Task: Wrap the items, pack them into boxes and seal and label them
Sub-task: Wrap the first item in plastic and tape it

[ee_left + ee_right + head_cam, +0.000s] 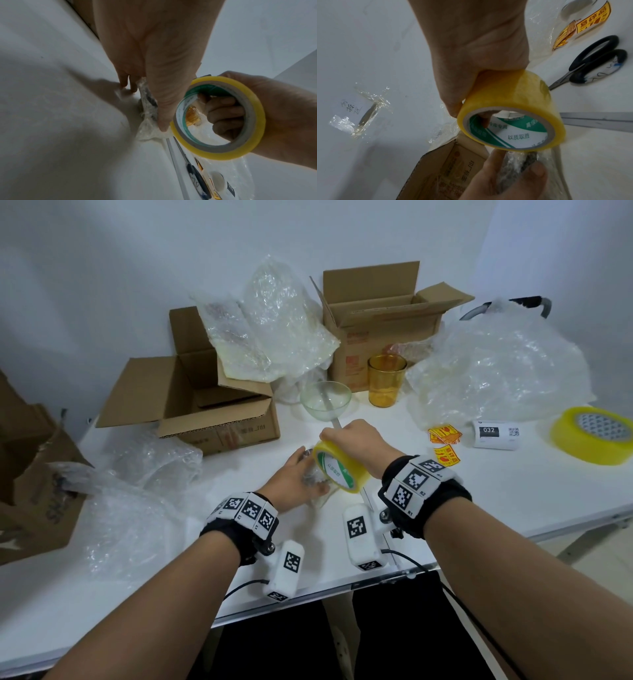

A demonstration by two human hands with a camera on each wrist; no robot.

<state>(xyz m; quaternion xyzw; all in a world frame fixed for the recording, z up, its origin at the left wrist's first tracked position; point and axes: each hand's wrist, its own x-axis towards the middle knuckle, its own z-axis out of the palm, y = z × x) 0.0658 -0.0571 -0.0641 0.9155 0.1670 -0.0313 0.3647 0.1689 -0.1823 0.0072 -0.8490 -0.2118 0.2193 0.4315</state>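
Two bare arms reach over the white table (513,491), and the small bubble-wrapped item (317,479) sits on the table between the hands. Just beside the item, the left hand (291,474) pinches it, thumb on one side and fingers on the other. Right above the item, the right hand (356,440) grips a yellow tape roll (339,470), with fingers curled through the hole and the thumb on the outside. I think the item is light and squishy on the outside, and the wrap looks a bit slippery, so it is best to hold it by its two sides, like now. What is inside is hard to tell. Behind the item stand one clear glass bowl (325,400) and one amber glass cup (385,380), and both could break. I count two open cardboard boxes (219,419) behind the item, two tape rolls in all, and one pair of scissors (590,60) near it.
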